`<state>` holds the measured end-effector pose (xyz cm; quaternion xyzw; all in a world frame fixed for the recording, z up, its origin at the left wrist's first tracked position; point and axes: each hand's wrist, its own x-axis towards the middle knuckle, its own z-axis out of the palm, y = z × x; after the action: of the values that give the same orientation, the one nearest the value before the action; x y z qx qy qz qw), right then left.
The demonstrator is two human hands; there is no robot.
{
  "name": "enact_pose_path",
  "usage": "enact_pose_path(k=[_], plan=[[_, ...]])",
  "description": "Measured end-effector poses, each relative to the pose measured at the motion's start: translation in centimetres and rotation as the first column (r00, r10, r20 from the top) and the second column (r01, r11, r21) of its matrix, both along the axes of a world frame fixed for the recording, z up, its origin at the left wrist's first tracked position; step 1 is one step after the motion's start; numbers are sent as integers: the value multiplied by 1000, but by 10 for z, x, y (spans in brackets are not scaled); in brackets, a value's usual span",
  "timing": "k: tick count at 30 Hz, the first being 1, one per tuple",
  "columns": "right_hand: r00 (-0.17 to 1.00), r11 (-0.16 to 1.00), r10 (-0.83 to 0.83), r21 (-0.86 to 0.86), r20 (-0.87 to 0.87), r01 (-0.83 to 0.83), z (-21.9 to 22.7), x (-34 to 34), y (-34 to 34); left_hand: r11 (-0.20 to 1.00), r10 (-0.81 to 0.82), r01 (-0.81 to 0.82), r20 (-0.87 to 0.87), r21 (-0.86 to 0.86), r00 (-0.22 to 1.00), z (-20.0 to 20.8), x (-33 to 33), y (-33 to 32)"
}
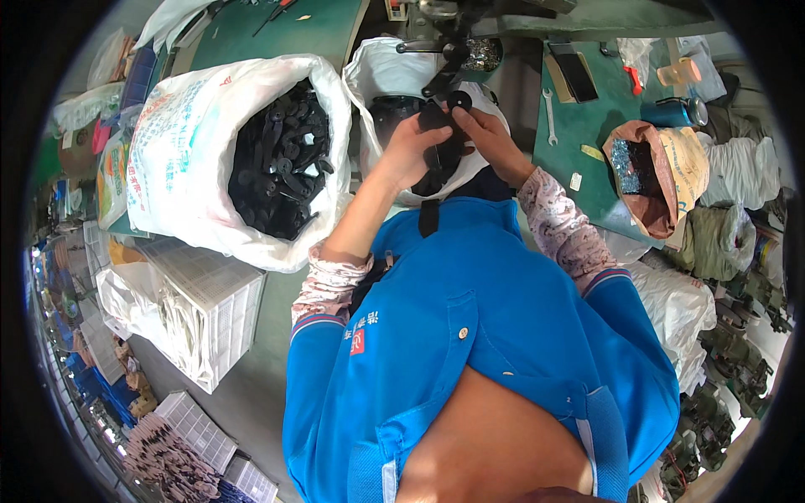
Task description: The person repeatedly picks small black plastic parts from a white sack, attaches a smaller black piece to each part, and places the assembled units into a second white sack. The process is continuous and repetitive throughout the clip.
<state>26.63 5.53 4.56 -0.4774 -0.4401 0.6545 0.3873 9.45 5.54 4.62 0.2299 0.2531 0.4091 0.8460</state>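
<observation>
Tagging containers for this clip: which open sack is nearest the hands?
The middle white sack, visible around the hands; the left white sack, heaped with black parts, and the brown sack at right are farther off.

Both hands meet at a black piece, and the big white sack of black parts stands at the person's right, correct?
Wrong side: the head view shows that white sack of black parts at the person's left. The left hand and right hand do meet at a black piece.

a wrench point(550, 118), green bench point(560, 168) and sack point(189, 151) of black parts point(281, 163) suggest a workshop.
</observation>
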Motion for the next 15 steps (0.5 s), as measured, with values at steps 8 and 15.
enact_pose_path(k=[8, 15], plan=[[904, 913, -298, 369, 306, 176, 3, 6, -14, 955, 289, -295, -145, -17, 946, -17, 2, 12], [952, 947, -305, 93, -33, 307, -16, -18, -43, 917, 377, -389, -135, -86, 917, -20, 4, 2]])
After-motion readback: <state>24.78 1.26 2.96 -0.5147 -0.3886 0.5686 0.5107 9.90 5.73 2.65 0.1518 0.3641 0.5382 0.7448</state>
